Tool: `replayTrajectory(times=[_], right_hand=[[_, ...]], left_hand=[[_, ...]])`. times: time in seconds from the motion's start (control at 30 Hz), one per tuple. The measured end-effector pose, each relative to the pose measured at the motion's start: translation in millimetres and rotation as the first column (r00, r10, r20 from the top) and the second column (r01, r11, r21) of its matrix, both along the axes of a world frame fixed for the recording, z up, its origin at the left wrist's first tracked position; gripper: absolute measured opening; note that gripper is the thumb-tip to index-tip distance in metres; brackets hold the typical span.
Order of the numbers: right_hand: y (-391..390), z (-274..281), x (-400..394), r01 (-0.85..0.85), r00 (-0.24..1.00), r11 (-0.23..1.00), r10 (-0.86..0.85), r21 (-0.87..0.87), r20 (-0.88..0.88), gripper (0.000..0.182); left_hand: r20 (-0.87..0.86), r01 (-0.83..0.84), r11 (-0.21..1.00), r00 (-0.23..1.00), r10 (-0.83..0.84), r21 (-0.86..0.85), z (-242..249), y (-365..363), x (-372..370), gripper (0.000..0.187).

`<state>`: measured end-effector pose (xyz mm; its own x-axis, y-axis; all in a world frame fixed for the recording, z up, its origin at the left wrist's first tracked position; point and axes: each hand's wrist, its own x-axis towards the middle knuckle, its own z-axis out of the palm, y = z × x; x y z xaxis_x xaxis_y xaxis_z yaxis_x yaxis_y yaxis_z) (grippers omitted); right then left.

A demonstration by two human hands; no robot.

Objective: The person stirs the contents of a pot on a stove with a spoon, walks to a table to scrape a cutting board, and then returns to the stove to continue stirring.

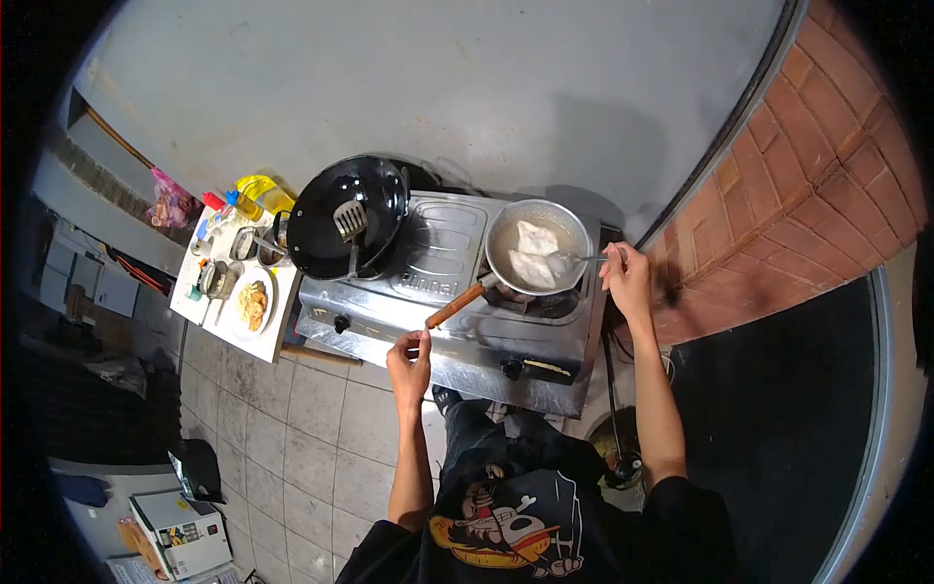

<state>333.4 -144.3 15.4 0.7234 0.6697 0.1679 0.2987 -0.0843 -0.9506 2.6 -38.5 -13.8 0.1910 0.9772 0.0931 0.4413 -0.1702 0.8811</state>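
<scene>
A light metal saucepan sits over the right burner, holding cloudy liquid and pale, dumpling-like pieces. Its wooden handle points toward me and to the left. At the tip of that handle, my left hand is closed, fingertips pinched against the end. My right hand, to the right of the pan, grips a metal spoon. The spoon's bowl is down in the liquid beside the pale pieces, so its shape is partly hidden.
A black wok with a slotted spatula in it rests on the left of the steel stove. Farther left, a white table holds a plate of food, bottles and jars. A brick wall stands at right.
</scene>
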Motion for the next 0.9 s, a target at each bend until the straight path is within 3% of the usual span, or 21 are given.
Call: replayTrajectory(times=[0.4,0.7,0.9], right_hand=[[-1.0,6.1,-5.7,-0.016,0.999,0.998,0.018,0.059,-0.033,0.023],[-4.0,7.0,-9.2,-0.098,0.994,0.992,0.095,0.075,0.055,0.022],[-5.0,16.3,-15.6,-0.039,0.999,0.997,0.038,0.061,0.024,0.020]], left_hand=[[-0.032,0.002,1.000,0.999,-0.003,-0.031,5.1,-0.3,-5.1,0.030],[-0.015,0.001,0.997,1.000,-0.002,-0.073,11.6,-3.8,-3.5,0.033],[-0.021,0.006,0.997,1.000,-0.007,-0.073,10.6,-4.9,-6.5,0.032]])
